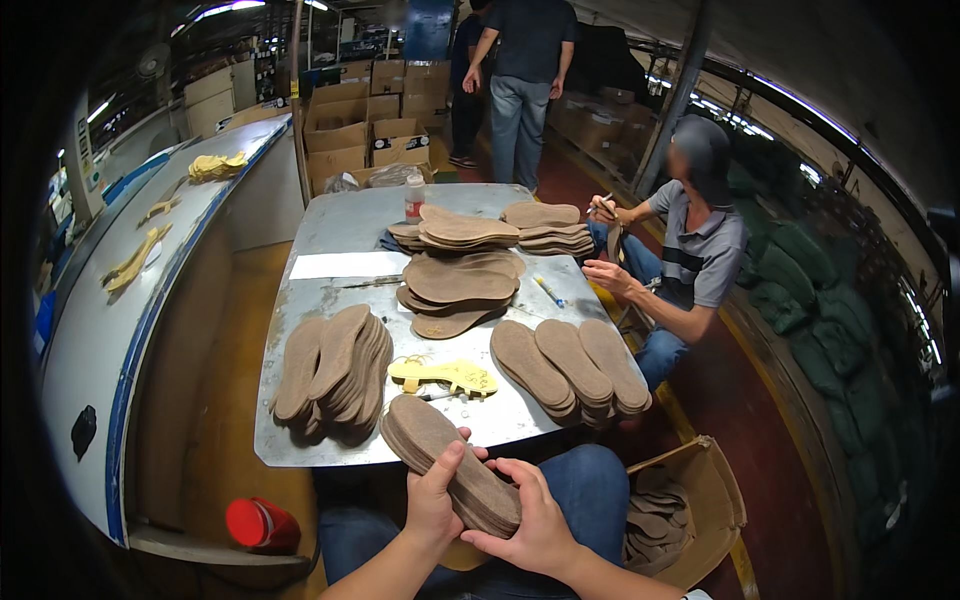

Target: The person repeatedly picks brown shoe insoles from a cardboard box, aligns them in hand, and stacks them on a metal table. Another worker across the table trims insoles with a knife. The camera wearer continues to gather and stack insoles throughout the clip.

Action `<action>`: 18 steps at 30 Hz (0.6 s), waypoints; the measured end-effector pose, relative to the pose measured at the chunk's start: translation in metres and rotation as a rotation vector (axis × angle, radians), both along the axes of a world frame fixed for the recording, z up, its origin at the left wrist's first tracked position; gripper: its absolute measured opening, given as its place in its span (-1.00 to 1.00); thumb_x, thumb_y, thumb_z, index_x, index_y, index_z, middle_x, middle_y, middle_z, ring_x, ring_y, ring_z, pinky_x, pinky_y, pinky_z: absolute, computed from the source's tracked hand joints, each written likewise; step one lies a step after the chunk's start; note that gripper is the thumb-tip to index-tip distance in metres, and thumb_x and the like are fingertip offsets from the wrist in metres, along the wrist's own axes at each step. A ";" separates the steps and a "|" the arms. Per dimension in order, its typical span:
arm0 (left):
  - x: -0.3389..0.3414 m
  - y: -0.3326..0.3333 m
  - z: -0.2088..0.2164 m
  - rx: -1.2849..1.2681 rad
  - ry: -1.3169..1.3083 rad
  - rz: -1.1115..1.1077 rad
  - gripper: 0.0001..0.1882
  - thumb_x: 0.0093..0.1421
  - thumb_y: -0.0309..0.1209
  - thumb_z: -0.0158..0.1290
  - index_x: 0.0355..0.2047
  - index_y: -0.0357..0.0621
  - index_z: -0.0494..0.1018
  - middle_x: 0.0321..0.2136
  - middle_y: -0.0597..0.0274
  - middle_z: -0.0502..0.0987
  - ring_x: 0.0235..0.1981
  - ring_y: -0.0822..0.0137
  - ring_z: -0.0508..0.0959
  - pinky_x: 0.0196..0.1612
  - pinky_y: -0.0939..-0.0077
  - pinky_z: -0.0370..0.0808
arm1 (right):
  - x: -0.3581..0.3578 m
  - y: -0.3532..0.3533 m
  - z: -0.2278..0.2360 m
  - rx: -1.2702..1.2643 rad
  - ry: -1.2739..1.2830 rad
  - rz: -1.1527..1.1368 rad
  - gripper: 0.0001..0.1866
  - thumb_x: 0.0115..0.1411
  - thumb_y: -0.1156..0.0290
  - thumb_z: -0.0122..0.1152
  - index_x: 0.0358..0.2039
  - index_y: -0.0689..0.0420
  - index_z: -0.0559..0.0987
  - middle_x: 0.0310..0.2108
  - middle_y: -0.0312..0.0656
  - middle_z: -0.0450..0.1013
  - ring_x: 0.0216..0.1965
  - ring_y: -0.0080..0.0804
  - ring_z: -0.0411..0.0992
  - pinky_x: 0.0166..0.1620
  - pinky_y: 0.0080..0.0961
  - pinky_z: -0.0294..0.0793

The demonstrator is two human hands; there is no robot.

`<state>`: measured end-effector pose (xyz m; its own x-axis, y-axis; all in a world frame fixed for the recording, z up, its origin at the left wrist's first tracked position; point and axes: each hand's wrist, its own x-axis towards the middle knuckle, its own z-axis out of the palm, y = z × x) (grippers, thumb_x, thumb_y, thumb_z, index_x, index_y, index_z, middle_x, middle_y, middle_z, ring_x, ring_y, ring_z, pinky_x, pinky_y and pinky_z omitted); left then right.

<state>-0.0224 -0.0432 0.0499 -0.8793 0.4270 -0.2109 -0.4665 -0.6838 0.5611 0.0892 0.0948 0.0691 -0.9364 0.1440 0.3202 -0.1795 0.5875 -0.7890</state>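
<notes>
Holding a chunky stack of brown insoles [478, 490] at lower center of the frame, this person's got both hands on it, right above their lap and by the table's near edge. Left hand [433, 500] is curled around the side, thumb laid across the top face. Right hand [528, 515] is half closed around the lower end, fingers over the side and thumb down near the bottom tip. The stack sits tilted, its far end toward the upper left.

Just past it there's a yellow foot-shaped template [445, 377] lying on the metal table [325, 230]. More insoles everywhere, honestly: a fanned-out pile [335, 370] left of center, three stacks side by side [575, 370] right of center, and a messy heap [460, 280] in the middle with a white sheet [345, 265] to its left and a marker [549, 291] to its right. Small bottle [414, 200] up toward the far edge.

Upper right, a seated co-worker [705, 245] has something pen-like in one hand; can't make out much more. Lower right is a cardboard box [718, 515] with more brown pieces inside, and a red container [262, 523] is at lower left.
</notes>
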 end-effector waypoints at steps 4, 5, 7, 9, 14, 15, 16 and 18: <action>0.005 0.006 0.002 -0.133 0.041 0.025 -0.46 0.47 -0.39 0.46 0.32 -0.29 0.50 0.00 0.02 0.71 0.00 0.21 0.77 0.08 0.23 0.79 | 0.007 0.004 0.005 0.040 -0.256 0.036 0.12 0.19 0.04 0.82 0.51 0.27 0.30 0.34 0.25 0.53 0.37 0.23 0.59 0.38 -0.04 0.63; 0.006 0.008 0.002 -0.163 0.060 0.025 -0.45 0.47 -0.38 0.46 0.33 -0.30 0.50 0.03 0.05 0.69 0.01 0.23 0.77 0.07 0.24 0.80 | 0.008 0.005 0.006 0.036 -0.332 0.074 0.12 0.18 0.04 0.82 0.52 0.27 0.29 0.34 0.27 0.54 0.35 0.26 0.62 0.37 -0.03 0.65; 0.008 0.009 0.004 -0.211 0.101 0.012 -0.45 0.46 -0.39 0.47 0.33 -0.29 0.50 0.04 0.10 0.69 0.02 0.27 0.77 0.05 0.27 0.80 | 0.007 0.008 0.006 -0.055 -0.349 0.096 0.15 0.17 0.04 0.83 0.53 0.25 0.26 0.34 0.30 0.55 0.30 0.27 0.67 0.33 -0.04 0.68; 0.011 0.007 0.008 -0.247 0.144 -0.010 -0.44 0.45 -0.42 0.48 0.34 -0.27 0.50 0.00 0.12 0.71 0.00 0.30 0.77 0.06 0.31 0.78 | 0.006 0.011 0.006 -0.095 -0.348 0.112 0.17 0.16 0.03 0.84 0.54 0.23 0.23 0.33 0.30 0.56 0.27 0.26 0.69 0.30 -0.05 0.70; 0.016 0.003 0.014 -0.244 0.250 -0.074 -0.41 0.46 -0.45 0.48 0.38 -0.28 0.47 0.01 0.10 0.75 0.02 0.31 0.76 0.13 0.34 0.74 | 0.003 0.010 0.002 -0.150 -0.298 0.094 0.21 0.13 0.04 0.86 0.54 0.21 0.20 0.30 0.29 0.60 0.26 0.24 0.70 0.29 -0.05 0.71; 0.015 0.003 0.013 -0.261 0.253 -0.087 -0.39 0.46 -0.43 0.49 0.38 -0.28 0.46 0.02 0.09 0.75 0.03 0.30 0.76 0.14 0.32 0.74 | 0.004 0.010 0.002 -0.130 -0.329 0.073 0.20 0.13 0.05 0.86 0.53 0.22 0.21 0.28 0.29 0.61 0.27 0.22 0.71 0.30 -0.05 0.71; 0.012 0.003 0.013 -0.278 0.257 -0.101 -0.38 0.45 -0.42 0.50 0.39 -0.29 0.46 0.03 0.07 0.75 0.04 0.29 0.76 0.15 0.30 0.75 | 0.004 0.009 0.001 -0.096 -0.300 0.060 0.19 0.14 0.05 0.85 0.52 0.26 0.23 0.29 0.29 0.61 0.28 0.21 0.70 0.30 -0.06 0.71; 0.005 -0.001 0.010 -0.218 0.237 -0.168 -0.31 0.51 -0.24 0.45 0.46 -0.32 0.43 0.09 0.00 0.73 0.11 0.24 0.75 0.20 0.22 0.74 | 0.005 0.009 0.000 -0.173 -0.384 0.063 0.17 0.15 0.14 0.89 0.55 0.26 0.26 0.32 0.19 0.59 0.31 -0.01 0.69 0.36 -0.14 0.66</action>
